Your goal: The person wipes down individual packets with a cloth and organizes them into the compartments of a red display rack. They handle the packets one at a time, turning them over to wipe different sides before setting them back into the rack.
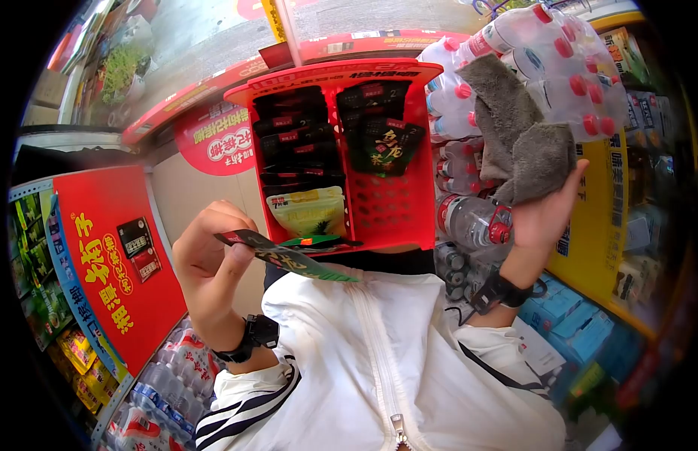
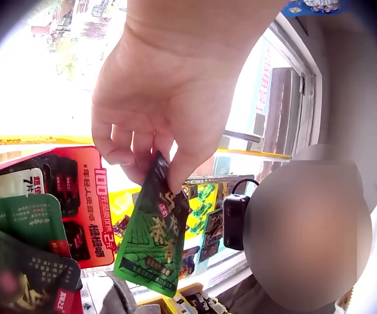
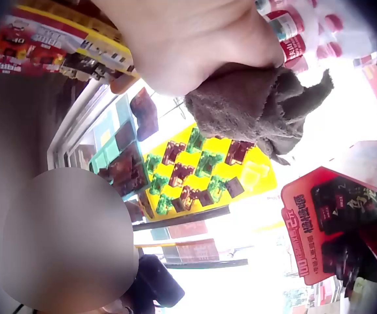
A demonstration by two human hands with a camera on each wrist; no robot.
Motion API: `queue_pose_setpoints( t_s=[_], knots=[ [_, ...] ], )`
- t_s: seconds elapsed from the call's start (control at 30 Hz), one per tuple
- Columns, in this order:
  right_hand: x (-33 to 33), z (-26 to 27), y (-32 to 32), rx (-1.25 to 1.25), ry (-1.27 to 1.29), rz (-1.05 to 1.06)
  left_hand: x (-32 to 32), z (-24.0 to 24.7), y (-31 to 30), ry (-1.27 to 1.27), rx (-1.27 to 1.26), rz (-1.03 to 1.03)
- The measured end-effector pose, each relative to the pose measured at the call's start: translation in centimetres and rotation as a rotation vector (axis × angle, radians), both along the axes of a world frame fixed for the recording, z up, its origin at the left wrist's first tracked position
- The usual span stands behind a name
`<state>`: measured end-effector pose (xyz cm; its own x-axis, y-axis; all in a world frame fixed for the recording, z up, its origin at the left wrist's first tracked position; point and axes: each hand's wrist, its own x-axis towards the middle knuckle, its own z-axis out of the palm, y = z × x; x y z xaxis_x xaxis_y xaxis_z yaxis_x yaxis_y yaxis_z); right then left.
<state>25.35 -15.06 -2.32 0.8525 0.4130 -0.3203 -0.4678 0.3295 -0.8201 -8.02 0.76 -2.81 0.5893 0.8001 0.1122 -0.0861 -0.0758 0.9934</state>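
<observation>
My left hand (image 1: 213, 259) pinches a flat green and black snack pouch (image 1: 296, 259) between thumb and fingers, in front of the chest. In the left wrist view the pouch (image 2: 154, 242) hangs from the fingertips, its printed face showing. My right hand (image 1: 548, 214) holds a crumpled grey cloth (image 1: 541, 154) out to the right, beside stacked bottles. The right wrist view shows the cloth (image 3: 247, 108) gathered under the hand, fingers mostly hidden. Between both hands stands a red display box (image 1: 394, 214), with black packets (image 1: 292, 135) and a yellow pouch (image 1: 308, 210) at left, dark pouches (image 1: 386, 146) at right.
Shrink-wrapped water bottles (image 1: 567, 83) are piled at the right, with a large bottle (image 1: 473, 222) below them. A red printed panel (image 1: 112, 255) and packed shelves flank the left side. Blue boxes (image 1: 567, 316) lie low at the right. Glass (image 1: 206, 37) lies beyond the box.
</observation>
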Motion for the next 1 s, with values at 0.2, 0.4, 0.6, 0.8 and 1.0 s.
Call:
queue_pose_setpoints(
  t_s=[0.2,0.4,0.6,0.8,1.0],
  knots=[
    [1.7,-4.8,-4.3,0.604,0.122,0.389,0.5,0.1,0.0,0.001,-0.029,-0.022],
    [0.8,-4.0,-3.7,0.723,0.031,0.482,1.4,0.1,0.0,0.02,-0.026,-0.056],
    [-0.1,-6.6,-3.6,0.644,0.34,0.308,1.4,0.5,-0.4,0.061,-0.057,-0.041],
    [-1.3,-5.7,-1.6,0.73,0.326,0.416,2.5,1.0,-1.4,0.024,-0.277,0.108],
    [-2.2,-7.2,-3.0,0.849,0.426,0.551,4.6,1.4,-2.5,0.139,-0.201,0.161]
  ],
)
